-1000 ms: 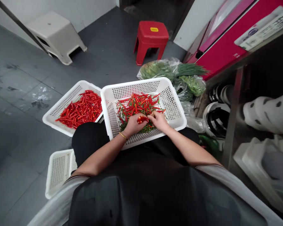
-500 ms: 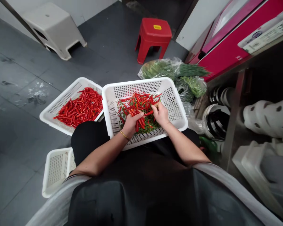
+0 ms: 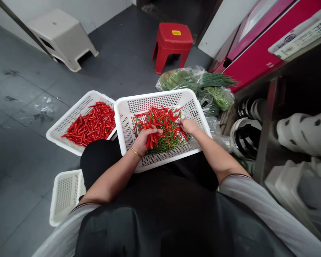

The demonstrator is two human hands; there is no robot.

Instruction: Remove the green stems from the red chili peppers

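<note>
A white perforated basket (image 3: 160, 93) rests across my lap, holding red chilies (image 3: 163, 113) and many green stems (image 3: 167, 144). My left hand (image 3: 142, 138), with a gold bracelet at the wrist, is closed round a bunch of red chilies (image 3: 151, 141) over the basket's left half. At the right side of the pile, my right hand (image 3: 189, 126) has its fingers curled together at the chilies; what lies between the fingertips is too small to make out. To the left stands a second white basket (image 3: 66, 123), heaped with stemless-looking red chilies (image 3: 92, 125).
A smaller white basket (image 3: 65, 194) sits on the floor at lower left. Beyond are a red stool (image 3: 173, 43) and a beige stool (image 3: 61, 35). Bagged green vegetables (image 3: 182, 78) lie past the lap basket. A metal shelf (image 3: 267, 125) with stacked containers stands at right.
My right hand has moved right, away from my left hand, to the right edge of the chili pile. My left hand has shifted slightly left and still grips its bunch.
</note>
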